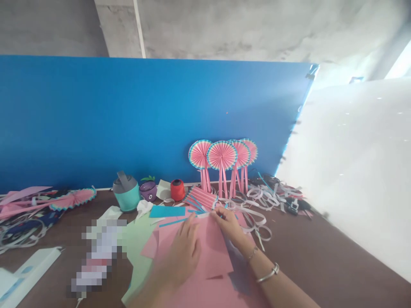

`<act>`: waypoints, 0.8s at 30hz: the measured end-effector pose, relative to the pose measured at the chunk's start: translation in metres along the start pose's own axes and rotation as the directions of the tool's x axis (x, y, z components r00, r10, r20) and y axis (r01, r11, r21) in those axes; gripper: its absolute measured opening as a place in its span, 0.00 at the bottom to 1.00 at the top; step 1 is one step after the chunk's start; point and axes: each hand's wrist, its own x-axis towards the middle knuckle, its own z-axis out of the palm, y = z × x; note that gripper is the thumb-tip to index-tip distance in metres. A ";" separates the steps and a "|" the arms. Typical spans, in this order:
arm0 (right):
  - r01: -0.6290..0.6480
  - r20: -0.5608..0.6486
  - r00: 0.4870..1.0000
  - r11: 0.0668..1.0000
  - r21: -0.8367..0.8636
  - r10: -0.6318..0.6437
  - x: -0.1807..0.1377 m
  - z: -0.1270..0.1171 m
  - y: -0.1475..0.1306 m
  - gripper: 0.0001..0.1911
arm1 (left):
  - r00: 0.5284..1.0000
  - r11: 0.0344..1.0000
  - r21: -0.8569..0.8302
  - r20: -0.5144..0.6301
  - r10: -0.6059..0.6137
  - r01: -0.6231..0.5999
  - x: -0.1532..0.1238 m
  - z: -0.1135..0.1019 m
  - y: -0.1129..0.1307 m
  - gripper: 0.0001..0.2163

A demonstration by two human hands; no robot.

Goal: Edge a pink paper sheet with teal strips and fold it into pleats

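My left hand [184, 246] lies flat with its fingers stretched out on a sheet of pink paper [213, 252]. At the far edge of that sheet, my right hand [228, 222] has its thumb and fingertips pinched together at the end of a short whitish strip [203, 215]. Thin blue paper strips [173, 222] lie just beyond my left fingertips. A blue paper rectangle [167, 211] rests at the back left of the sheet. Behind my hands is a pleated pink paper piece [201, 197]. Green paper [141, 241] sticks out to the left beneath the pink layers.
Several round pink paper fans [221, 155] stand against the blue panel [128, 111]. A teal cup [127, 194], a purple pot [148, 191] and a red thread spool [177, 190] line the back. Curled white strips [261, 214] lie right; a white power strip [32, 273] lies left.
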 end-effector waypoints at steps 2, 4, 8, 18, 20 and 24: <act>-0.012 0.005 1.000 0.997 0.071 0.012 -0.002 0.001 -0.003 0.17 | 0.978 0.983 -0.173 -0.188 -0.094 0.062 0.004 0.000 -0.001 0.16; -0.028 0.025 0.999 0.991 0.131 0.025 -0.004 0.005 -0.007 0.18 | 0.922 0.935 -0.344 -0.327 -0.209 0.090 0.007 -0.001 -0.004 0.13; -0.048 0.039 0.998 0.982 0.180 0.042 -0.009 0.011 -0.010 0.18 | 0.809 0.926 -0.372 -0.525 -0.264 0.061 0.010 -0.004 -0.016 0.11; 0.029 0.213 0.975 0.983 0.181 -0.068 -0.009 0.009 -0.009 0.15 | 0.931 0.997 -0.041 -0.362 0.053 -0.073 0.013 -0.002 -0.027 0.08; 0.027 0.240 0.968 0.982 0.189 -0.073 -0.009 0.008 -0.009 0.15 | 0.959 0.990 -0.137 -0.278 -0.061 0.024 0.015 -0.002 -0.025 0.08; 0.004 0.271 0.960 0.971 0.238 -0.070 -0.009 0.008 -0.009 0.17 | 0.970 0.924 -0.356 -0.137 -0.200 0.140 0.020 -0.003 -0.025 0.11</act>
